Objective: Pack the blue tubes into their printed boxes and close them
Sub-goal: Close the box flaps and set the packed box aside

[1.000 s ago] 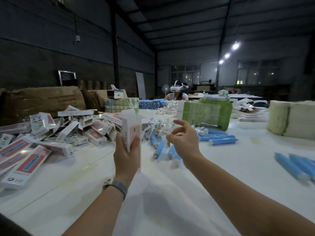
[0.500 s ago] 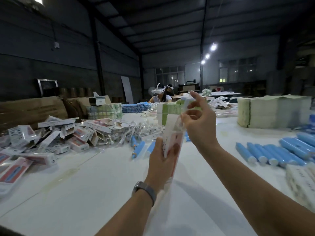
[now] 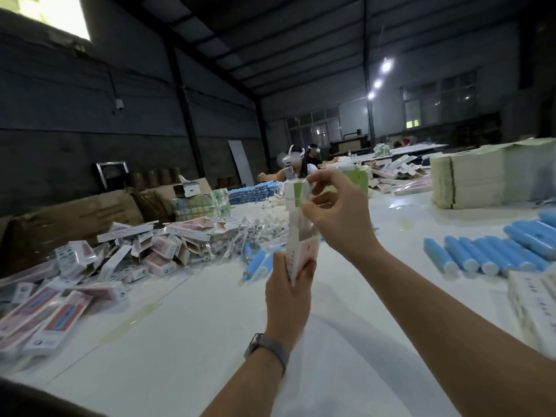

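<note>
A printed white and pink box (image 3: pixel 301 236) stands upright above the white table (image 3: pixel 186 341), its bottom end gripped in my left hand (image 3: pixel 288 293). My right hand (image 3: pixel 337 215) pinches the box's top flap, fingers curled around the upper end. Whether a tube is inside the box is hidden. A row of blue tubes (image 3: pixel 487 254) lies on the table to the right. A few more blue tubes (image 3: pixel 255 263) lie just left of my left hand. A heap of printed boxes (image 3: pixel 99 266) covers the table's left side.
Tall stacks of flat green-white card (image 3: pixel 481 179) stand at the back right. A stack of white printed boxes (image 3: pixel 535 302) sits at the right edge. Brown cartons (image 3: pixel 75 212) line the left back. Two people (image 3: pixel 296 165) with headsets sit at the far end.
My right hand came up from beside the box to its top flap and now pinches it. The view has swung right, bringing the row of blue tubes into sight.
</note>
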A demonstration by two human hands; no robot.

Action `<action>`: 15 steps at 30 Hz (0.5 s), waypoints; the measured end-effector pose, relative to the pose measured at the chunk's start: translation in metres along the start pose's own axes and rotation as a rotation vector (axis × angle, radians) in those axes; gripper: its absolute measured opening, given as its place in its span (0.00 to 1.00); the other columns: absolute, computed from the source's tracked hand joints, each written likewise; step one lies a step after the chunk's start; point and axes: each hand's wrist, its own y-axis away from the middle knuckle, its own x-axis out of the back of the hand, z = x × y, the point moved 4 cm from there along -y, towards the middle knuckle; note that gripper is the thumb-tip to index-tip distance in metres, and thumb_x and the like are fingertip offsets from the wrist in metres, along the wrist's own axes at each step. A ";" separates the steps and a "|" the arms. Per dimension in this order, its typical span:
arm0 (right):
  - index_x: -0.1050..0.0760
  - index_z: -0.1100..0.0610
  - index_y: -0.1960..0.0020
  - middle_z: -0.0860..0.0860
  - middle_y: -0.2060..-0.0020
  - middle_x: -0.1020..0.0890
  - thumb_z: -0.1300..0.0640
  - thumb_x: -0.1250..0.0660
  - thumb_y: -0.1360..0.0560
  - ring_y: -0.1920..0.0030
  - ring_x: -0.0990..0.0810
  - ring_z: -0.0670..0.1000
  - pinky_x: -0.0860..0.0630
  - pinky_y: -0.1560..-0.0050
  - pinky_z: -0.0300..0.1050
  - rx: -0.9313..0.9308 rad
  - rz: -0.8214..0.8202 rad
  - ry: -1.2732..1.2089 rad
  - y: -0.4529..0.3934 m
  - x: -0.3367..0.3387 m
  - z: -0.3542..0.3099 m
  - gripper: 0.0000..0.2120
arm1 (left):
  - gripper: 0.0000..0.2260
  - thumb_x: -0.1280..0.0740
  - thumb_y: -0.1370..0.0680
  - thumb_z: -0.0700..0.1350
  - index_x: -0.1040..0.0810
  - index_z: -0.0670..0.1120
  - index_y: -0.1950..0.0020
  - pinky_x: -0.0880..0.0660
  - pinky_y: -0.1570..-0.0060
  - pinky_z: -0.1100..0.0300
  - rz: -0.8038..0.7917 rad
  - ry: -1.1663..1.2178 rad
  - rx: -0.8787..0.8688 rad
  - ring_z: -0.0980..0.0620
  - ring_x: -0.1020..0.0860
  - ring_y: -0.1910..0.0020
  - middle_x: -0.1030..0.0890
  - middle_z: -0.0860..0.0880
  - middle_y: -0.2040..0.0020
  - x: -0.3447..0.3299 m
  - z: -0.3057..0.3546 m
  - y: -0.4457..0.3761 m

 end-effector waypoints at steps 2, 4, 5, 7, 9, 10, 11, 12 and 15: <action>0.24 0.56 0.51 0.49 0.55 0.23 0.70 0.28 0.31 0.60 0.20 0.50 0.19 0.59 0.48 0.074 -0.094 0.141 0.007 -0.005 0.001 0.13 | 0.10 0.32 0.24 0.52 0.35 0.60 0.56 0.33 0.71 0.65 0.021 -0.005 0.002 0.57 0.27 0.69 0.23 0.61 0.64 0.003 0.001 -0.001; 0.23 0.60 0.53 0.51 0.52 0.25 0.66 0.28 0.29 0.57 0.22 0.52 0.20 0.55 0.49 0.142 -0.158 0.289 0.014 -0.013 0.002 0.07 | 0.12 0.32 0.22 0.49 0.35 0.60 0.55 0.33 0.70 0.62 0.034 -0.005 0.016 0.56 0.26 0.68 0.23 0.61 0.64 0.005 0.001 -0.001; 0.22 0.61 0.53 0.53 0.51 0.25 0.64 0.28 0.28 0.54 0.23 0.53 0.21 0.52 0.50 0.187 -0.175 0.370 0.017 -0.016 0.002 0.04 | 0.12 0.32 0.22 0.48 0.35 0.59 0.54 0.33 0.69 0.60 0.033 0.001 0.015 0.56 0.27 0.68 0.23 0.61 0.64 0.005 0.002 -0.001; 0.20 0.61 0.55 0.55 0.49 0.25 0.61 0.29 0.27 0.49 0.25 0.55 0.24 0.48 0.50 0.261 -0.201 0.477 0.023 -0.021 0.003 0.03 | 0.10 0.33 0.23 0.48 0.35 0.54 0.54 0.33 0.68 0.59 0.034 0.004 0.005 0.56 0.28 0.69 0.23 0.60 0.65 0.005 0.004 -0.001; 0.18 0.60 0.58 0.55 0.46 0.24 0.58 0.30 0.25 0.44 0.27 0.56 0.27 0.44 0.49 0.254 -0.212 0.500 0.027 -0.021 0.007 0.06 | 0.10 0.33 0.23 0.46 0.35 0.52 0.54 0.33 0.69 0.64 0.052 -0.002 -0.005 0.57 0.28 0.68 0.23 0.62 0.65 0.006 0.005 0.001; 0.17 0.59 0.58 0.54 0.45 0.24 0.57 0.30 0.25 0.42 0.28 0.56 0.29 0.43 0.49 0.226 -0.217 0.496 0.029 -0.020 0.011 0.07 | 0.11 0.32 0.22 0.44 0.35 0.52 0.54 0.33 0.69 0.66 0.062 -0.008 -0.005 0.59 0.27 0.68 0.23 0.63 0.65 0.006 0.004 0.001; 0.16 0.59 0.57 0.54 0.43 0.25 0.56 0.30 0.24 0.40 0.30 0.55 0.31 0.42 0.47 0.182 -0.218 0.475 0.030 -0.020 0.016 0.07 | 0.11 0.32 0.21 0.43 0.34 0.51 0.54 0.33 0.69 0.67 0.075 -0.011 0.002 0.60 0.26 0.68 0.23 0.64 0.65 0.007 0.003 0.001; 0.16 0.57 0.54 0.52 0.42 0.26 0.56 0.29 0.24 0.39 0.30 0.54 0.31 0.41 0.46 0.117 -0.217 0.420 0.030 -0.019 0.021 0.05 | 0.11 0.31 0.20 0.42 0.34 0.50 0.53 0.33 0.70 0.68 0.085 -0.004 0.012 0.60 0.26 0.68 0.23 0.64 0.64 0.007 0.001 0.001; 0.26 0.49 0.38 0.47 0.42 0.27 0.57 0.32 0.23 0.43 0.24 0.49 0.26 0.50 0.38 -0.216 -0.269 0.029 0.031 -0.023 0.034 0.15 | 0.09 0.32 0.20 0.44 0.33 0.49 0.52 0.31 0.68 0.68 0.069 0.054 0.017 0.60 0.25 0.67 0.21 0.60 0.63 0.007 0.000 -0.002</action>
